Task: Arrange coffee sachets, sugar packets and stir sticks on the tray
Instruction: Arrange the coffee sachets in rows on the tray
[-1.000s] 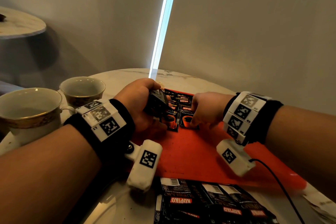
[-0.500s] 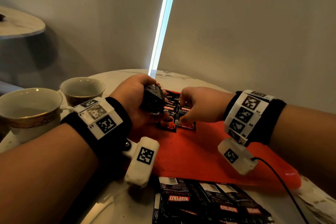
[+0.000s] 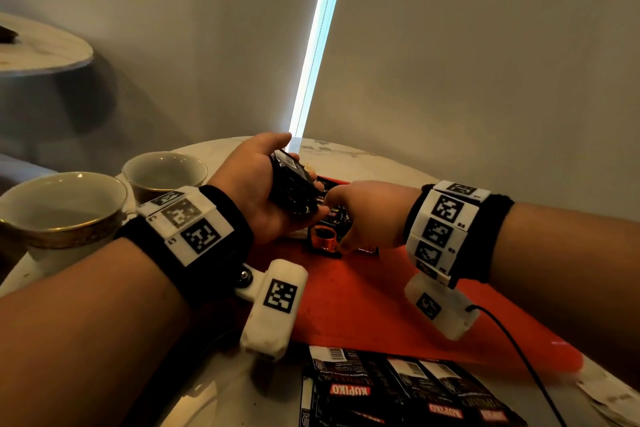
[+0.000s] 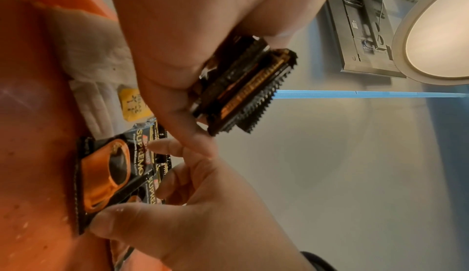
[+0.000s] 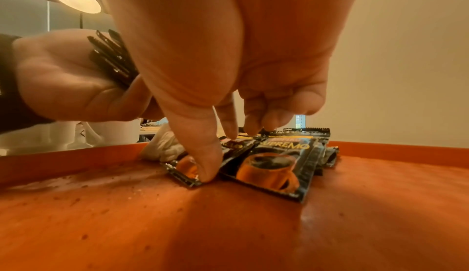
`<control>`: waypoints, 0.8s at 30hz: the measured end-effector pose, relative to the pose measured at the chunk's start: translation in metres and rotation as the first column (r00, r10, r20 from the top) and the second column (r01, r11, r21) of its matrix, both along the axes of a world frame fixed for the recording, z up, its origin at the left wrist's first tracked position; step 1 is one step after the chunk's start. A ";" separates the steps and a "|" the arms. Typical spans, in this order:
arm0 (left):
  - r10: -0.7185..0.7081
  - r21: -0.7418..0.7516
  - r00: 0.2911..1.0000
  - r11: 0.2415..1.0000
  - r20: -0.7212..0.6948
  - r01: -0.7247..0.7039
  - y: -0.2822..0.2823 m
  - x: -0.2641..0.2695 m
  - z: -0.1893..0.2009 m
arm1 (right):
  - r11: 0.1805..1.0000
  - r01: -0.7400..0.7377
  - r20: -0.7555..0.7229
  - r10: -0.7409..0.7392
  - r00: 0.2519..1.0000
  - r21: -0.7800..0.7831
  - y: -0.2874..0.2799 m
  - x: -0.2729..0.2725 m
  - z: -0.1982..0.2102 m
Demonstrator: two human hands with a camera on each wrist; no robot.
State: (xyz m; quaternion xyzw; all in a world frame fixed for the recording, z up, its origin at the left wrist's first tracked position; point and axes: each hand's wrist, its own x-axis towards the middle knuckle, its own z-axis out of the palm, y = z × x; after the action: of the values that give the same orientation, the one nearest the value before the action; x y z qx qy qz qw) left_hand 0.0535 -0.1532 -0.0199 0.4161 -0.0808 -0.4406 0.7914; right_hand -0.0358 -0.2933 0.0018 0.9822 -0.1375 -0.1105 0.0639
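My left hand [image 3: 254,184] grips a stack of black coffee sachets [image 3: 292,184] just above the far left part of the orange tray [image 3: 363,305]. The stack's serrated ends [image 4: 243,89] stick out past my fingers. My right hand [image 3: 360,211] reaches down to a black sachet with an orange cup picture [image 3: 323,237] lying flat on the tray. Its thumb [image 5: 203,163] is at the sachet's near edge and its fingers at the far edge, pinching it. A second sachet [image 5: 274,167] lies beside it on the right. White sugar packets [image 4: 96,64] lie on the tray next to the sachets.
Two gold-rimmed cups [image 3: 62,208] [image 3: 164,172] stand on the marble table left of the tray. A strip of joined Kopiko sachets [image 3: 398,388] lies in front of the tray. White paper packets [image 3: 609,395] lie at the near right. A black cable [image 3: 519,350] trails from my right wrist.
My left hand has risen a little with the stack. My right hand has shifted left along the sachets on the tray and now spans the left one.
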 end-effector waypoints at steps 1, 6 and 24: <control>0.006 -0.003 1.000 1.000 -0.003 -0.006 0.001 0.000 0.000 | 1.000 -0.001 0.001 0.001 1.000 0.004 0.000 0.000 -0.001; 0.014 -0.025 1.000 1.000 0.000 -0.014 0.003 -0.001 0.001 | 0.997 0.011 0.095 -0.017 0.995 0.070 -0.010 -0.005 0.009; -0.031 0.019 0.990 0.999 0.139 0.028 -0.001 -0.013 -0.002 | 0.860 -0.371 0.583 0.111 0.805 0.350 -0.010 -0.034 0.026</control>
State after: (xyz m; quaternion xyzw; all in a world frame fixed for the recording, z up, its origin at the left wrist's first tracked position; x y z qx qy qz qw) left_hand 0.0402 -0.1543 -0.0220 0.4514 -0.1381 -0.4228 0.7736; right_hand -0.0703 -0.3031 0.0276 0.9694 0.0089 0.1534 -0.1914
